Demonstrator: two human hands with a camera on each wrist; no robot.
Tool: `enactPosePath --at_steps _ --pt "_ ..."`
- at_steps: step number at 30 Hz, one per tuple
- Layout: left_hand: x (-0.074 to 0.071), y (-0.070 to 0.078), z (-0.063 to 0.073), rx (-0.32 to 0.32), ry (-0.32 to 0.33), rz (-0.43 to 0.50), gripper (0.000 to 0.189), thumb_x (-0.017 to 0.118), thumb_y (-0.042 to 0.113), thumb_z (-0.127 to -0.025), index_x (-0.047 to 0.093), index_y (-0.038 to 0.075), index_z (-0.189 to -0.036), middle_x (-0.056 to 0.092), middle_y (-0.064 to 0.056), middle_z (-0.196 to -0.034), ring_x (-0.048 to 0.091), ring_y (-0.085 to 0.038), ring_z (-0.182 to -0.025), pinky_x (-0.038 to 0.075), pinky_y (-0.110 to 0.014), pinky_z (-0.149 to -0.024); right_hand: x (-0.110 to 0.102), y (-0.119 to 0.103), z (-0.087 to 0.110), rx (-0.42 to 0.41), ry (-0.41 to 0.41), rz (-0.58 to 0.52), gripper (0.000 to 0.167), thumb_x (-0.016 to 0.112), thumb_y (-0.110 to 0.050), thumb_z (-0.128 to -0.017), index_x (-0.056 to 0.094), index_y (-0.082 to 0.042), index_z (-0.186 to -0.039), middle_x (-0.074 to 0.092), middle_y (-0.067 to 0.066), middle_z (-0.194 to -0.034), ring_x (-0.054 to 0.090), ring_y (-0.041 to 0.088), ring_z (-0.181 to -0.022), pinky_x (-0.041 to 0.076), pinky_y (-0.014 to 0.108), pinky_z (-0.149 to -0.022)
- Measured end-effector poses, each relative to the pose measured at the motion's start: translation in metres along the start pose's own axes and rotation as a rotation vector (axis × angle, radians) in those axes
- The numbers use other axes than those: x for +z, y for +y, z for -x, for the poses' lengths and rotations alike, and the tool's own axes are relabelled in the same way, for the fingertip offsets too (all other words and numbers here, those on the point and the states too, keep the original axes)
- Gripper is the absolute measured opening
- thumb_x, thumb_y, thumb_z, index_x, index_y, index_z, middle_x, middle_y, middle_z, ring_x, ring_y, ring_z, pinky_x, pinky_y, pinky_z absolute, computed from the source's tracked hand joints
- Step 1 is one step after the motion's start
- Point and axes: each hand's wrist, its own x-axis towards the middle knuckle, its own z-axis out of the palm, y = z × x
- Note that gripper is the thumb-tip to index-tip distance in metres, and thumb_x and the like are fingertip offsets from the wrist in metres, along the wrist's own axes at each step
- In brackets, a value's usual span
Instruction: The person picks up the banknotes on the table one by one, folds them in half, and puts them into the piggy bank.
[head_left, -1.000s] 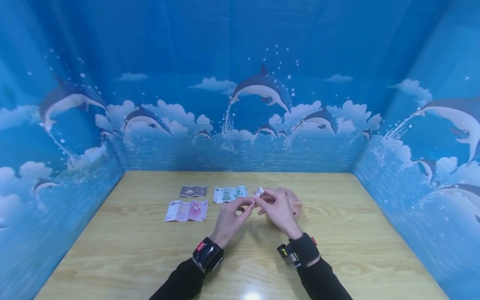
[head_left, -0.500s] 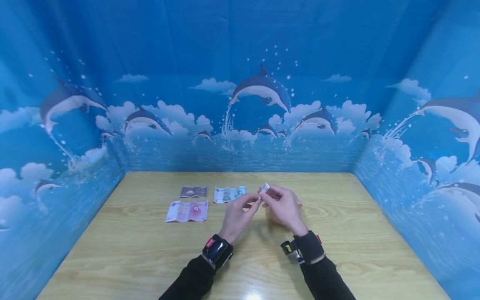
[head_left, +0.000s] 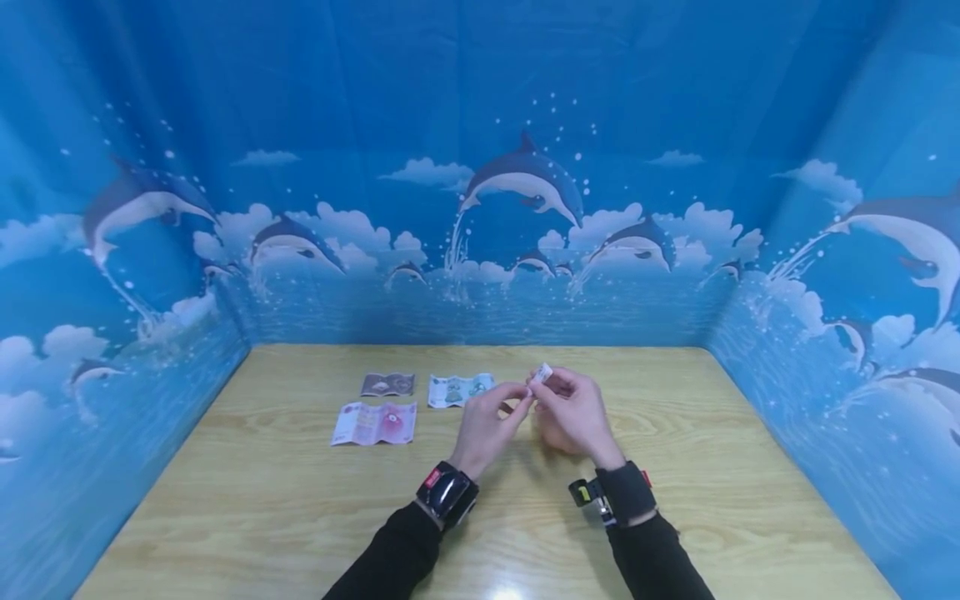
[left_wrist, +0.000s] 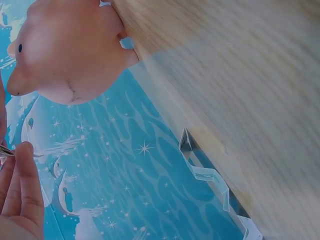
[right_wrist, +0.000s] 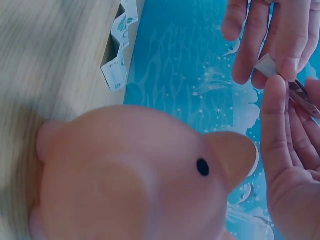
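A blue fabric backdrop [head_left: 360,83] printed with dolphins stood behind a pale wood-grained bench [head_left: 225,517]. A rounded pink pig figure [right_wrist: 125,165] filled the right-wrist view's lower middle. Left of the head view's centre lay a creased pink paper banknote [head_left: 373,423], a green banknote [head_left: 459,390] and a brown banknote [head_left: 387,384]. Below and right of centre, the left hand [head_left: 486,429] and right hand [head_left: 581,417] had their fingers clamped on a small folded whitish paper [head_left: 543,372].

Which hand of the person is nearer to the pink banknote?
Left. The left hand is to the right of the pink banknote; the right hand is farther right, beyond the left one.
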Motion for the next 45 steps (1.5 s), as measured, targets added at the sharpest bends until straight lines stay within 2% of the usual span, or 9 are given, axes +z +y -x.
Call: enactPosePath --at_steps 5,11,15,19,24,33,38,45 --pt "0.004 0.004 -0.004 0.002 -0.03 -0.033 0.014 0.072 0.014 -0.089 0.072 0.011 -0.103 0.076 -0.003 -0.099 0.071 -0.011 -0.086 0.056 -0.015 -0.066 -0.006 0.001 0.0 0.004 0.005 0.035 0.028 0.072 -0.02 -0.09 0.07 -0.002 -0.111 0.074 0.017 -0.103 0.071 0.013 -0.085 0.062 0.034 -0.075" --pt "0.009 0.007 -0.01 -0.015 -0.059 -0.048 0.014 0.07 0.016 -0.09 0.071 0.011 -0.104 0.076 -0.004 -0.1 0.071 -0.012 -0.086 0.056 -0.015 -0.068 -0.015 0.001 -0.002 -0.001 0.005 0.089 0.031 0.071 -0.025 -0.09 0.07 -0.005 -0.114 0.074 0.014 -0.105 0.071 0.019 -0.088 0.061 0.028 -0.075" --pt "0.013 0.007 -0.014 -0.015 -0.063 -0.034 0.014 0.069 0.015 -0.091 0.072 0.01 -0.104 0.076 -0.004 -0.101 0.071 -0.011 -0.084 0.056 -0.014 -0.068 -0.018 0.0 -0.003 0.009 0.014 0.067 0.031 0.071 -0.023 -0.091 0.069 -0.004 -0.114 0.073 0.017 -0.106 0.072 0.022 -0.089 0.061 0.032 -0.077" --pt "0.016 0.008 -0.018 -0.001 -0.061 -0.026 0.015 0.069 0.016 -0.092 0.072 0.01 -0.105 0.076 -0.005 -0.102 0.071 -0.011 -0.086 0.056 -0.015 -0.069 -0.02 -0.001 -0.003 0.023 0.029 0.032 0.031 0.071 -0.019 -0.091 0.068 -0.001 -0.116 0.072 0.019 -0.108 0.072 0.019 -0.087 0.061 0.036 -0.078" --pt "0.02 0.009 -0.021 -0.005 -0.066 -0.009 0.014 0.069 0.015 -0.092 0.071 0.01 -0.105 0.076 -0.005 -0.102 0.072 -0.013 -0.089 0.056 -0.014 -0.071 -0.023 -0.001 -0.003 0.017 0.039 0.03 0.03 0.069 -0.018 -0.092 0.068 -0.001 -0.118 0.071 0.019 -0.112 0.072 0.014 -0.089 0.061 0.031 -0.079" --pt "0.028 0.013 -0.028 -0.049 -0.1 0.007 0.014 0.067 0.017 -0.093 0.071 0.012 -0.105 0.075 -0.004 -0.104 0.071 -0.012 -0.094 0.055 -0.013 -0.072 -0.031 0.001 -0.005 0.017 0.071 0.099 0.032 0.069 -0.018 -0.092 0.066 -0.003 -0.12 0.071 0.018 -0.115 0.071 0.028 -0.101 0.059 0.025 -0.081" --pt "0.031 0.016 -0.029 -0.045 -0.101 -0.014 0.017 0.07 0.017 -0.091 0.073 0.011 -0.107 0.075 -0.005 -0.106 0.072 -0.014 -0.091 0.056 -0.014 -0.07 -0.038 0.002 -0.006 0.009 0.086 0.16 0.031 0.069 -0.019 -0.092 0.067 -0.003 -0.119 0.072 0.017 -0.113 0.071 0.029 -0.101 0.059 0.024 -0.08" --pt "0.036 0.019 -0.029 -0.037 -0.103 -0.052 0.021 0.071 0.015 -0.089 0.073 0.011 -0.11 0.074 -0.007 -0.108 0.073 -0.013 -0.088 0.055 -0.012 -0.071 -0.044 0.004 -0.006 -0.028 0.088 0.178 0.03 0.068 -0.017 -0.092 0.066 -0.001 -0.118 0.07 0.02 -0.114 0.071 0.031 -0.099 0.059 0.024 -0.079"
